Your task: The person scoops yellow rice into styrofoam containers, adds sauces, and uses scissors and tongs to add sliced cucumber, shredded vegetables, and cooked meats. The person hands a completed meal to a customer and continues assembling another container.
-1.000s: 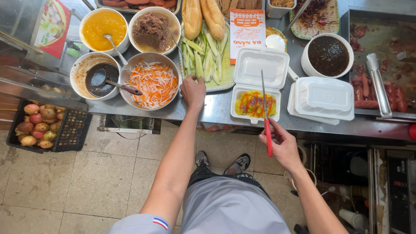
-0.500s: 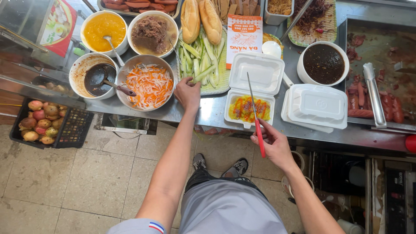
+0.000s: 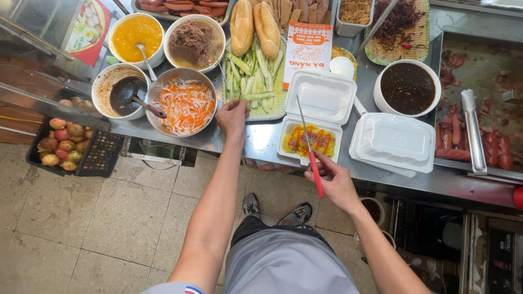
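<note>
While the right hand [image 3: 335, 182] pinches a red-handled knife [image 3: 309, 147] by its handle, blade over the open foam box [image 3: 310, 142] of yellow food at the counter's [image 3: 207, 139] near edge, the left hand [image 3: 232, 117], fingers loosely curled on nothing I can see, reaches the cucumber sticks [image 3: 253, 81] on the tray just past it. Sticks look light, stiff, wet, likely slippery; pinch mid-length. Carrot pickle bowl [image 3: 185, 106] sits left of that hand; bread rolls [image 3: 254, 24] lie further back.
</note>
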